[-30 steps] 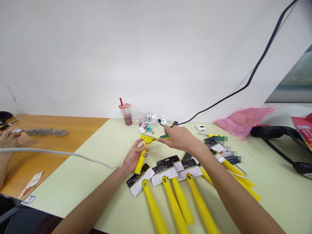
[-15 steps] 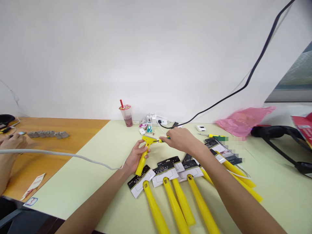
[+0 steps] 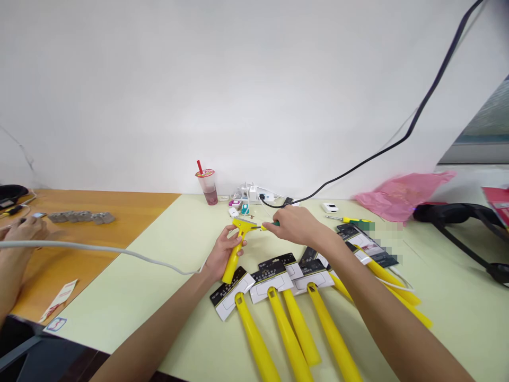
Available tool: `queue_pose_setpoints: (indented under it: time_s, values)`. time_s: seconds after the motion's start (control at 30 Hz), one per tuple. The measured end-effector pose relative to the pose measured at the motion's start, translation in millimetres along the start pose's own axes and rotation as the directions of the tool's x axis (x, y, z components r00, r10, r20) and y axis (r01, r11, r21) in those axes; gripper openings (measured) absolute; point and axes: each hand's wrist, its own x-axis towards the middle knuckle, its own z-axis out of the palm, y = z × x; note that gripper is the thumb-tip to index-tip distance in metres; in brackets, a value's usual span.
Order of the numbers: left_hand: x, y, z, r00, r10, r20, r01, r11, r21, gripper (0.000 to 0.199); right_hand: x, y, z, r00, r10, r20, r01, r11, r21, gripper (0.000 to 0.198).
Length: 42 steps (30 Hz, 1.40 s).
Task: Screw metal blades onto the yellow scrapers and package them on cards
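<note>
My left hand (image 3: 221, 253) is closed around the yellow handle of a scraper (image 3: 234, 259), whose wide head points up and away from me. A screwdriver (image 3: 272, 225) with a green and yellow handle is gripped in my right hand (image 3: 296, 225). Its shaft lies sideways, with the tip at the right side of the scraper's head; whether it sits in a screw is too small to tell. Just below my hands lie several yellow scraper handles (image 3: 292, 334) with black and white cards (image 3: 272, 281) at their upper ends.
A cup with a red straw (image 3: 208, 188) and a power strip (image 3: 254, 195) stand by the wall. Right of my arm lie a second screwdriver (image 3: 348, 219), a pink bag (image 3: 397, 196) and a black headset (image 3: 457, 228). Another person's hand (image 3: 27, 229) is at the left table.
The view has shifted slightly. Both hands keep their hold, with the screwdriver still at the scraper's head.
</note>
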Motion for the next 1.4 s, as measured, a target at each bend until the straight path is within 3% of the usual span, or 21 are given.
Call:
queue_pose_setpoints:
  time_s: [0.2,0.43,0.57,0.7,0.77,0.87,0.93,1.0,1.1,1.2,1.4]
  values:
    - [0,1,1,0.997,0.072,0.03,-0.073,0.995,0.062,0.057,1,10,-2,0.995,0.041,0.087,-0.052,0.99,0.13,0.062]
    - [-9,9,21,0.986,0.16,0.037,-0.163,0.983,0.085,0.057,-18,32,-29,0.999,-0.016,0.044,0.006,0.976,0.217,0.059]
    - [-4,9,39,0.976,0.22,-0.002,-0.218,0.969,0.119,0.057,-25,28,-36,1.0,0.014,-0.027,-0.011,0.994,0.105,0.047]
    - [19,17,51,0.956,0.251,-0.151,-0.228,0.962,0.153,0.055,-29,18,-42,0.987,0.055,-0.149,-0.065,0.996,-0.061,0.038]
    - [35,28,55,0.949,0.258,-0.183,-0.239,0.964,0.117,0.054,-31,24,-45,0.969,0.087,-0.229,-0.097,0.995,-0.033,0.038]
    - [57,52,62,0.952,0.297,-0.072,-0.296,0.955,0.02,0.056,-31,53,-46,0.949,0.102,-0.3,-0.059,0.987,0.15,0.037]
    - [66,71,70,0.94,0.339,0.042,-0.338,0.941,-0.026,0.059,-28,82,-39,0.967,0.087,-0.241,-0.016,0.96,0.28,0.029]
    - [70,91,79,0.913,0.383,0.138,-0.38,0.924,-0.051,0.059,-22,109,-27,0.986,0.122,-0.111,-0.08,0.942,0.325,0.023]
    - [66,117,88,0.864,0.447,0.232,-0.446,0.893,-0.063,0.054,-12,134,-2,0.974,0.226,-0.015,-0.215,0.945,0.245,0.021]
    - [57,137,86,0.825,0.49,0.281,-0.506,0.863,-0.018,0.05,5,143,25,0.971,0.228,0.066,-0.237,0.949,0.208,0.031]
    - [52,161,63,0.776,0.559,0.293,-0.614,0.776,0.145,0.045,64,154,67,0.992,0.128,0.001,-0.124,0.952,0.281,0.023]
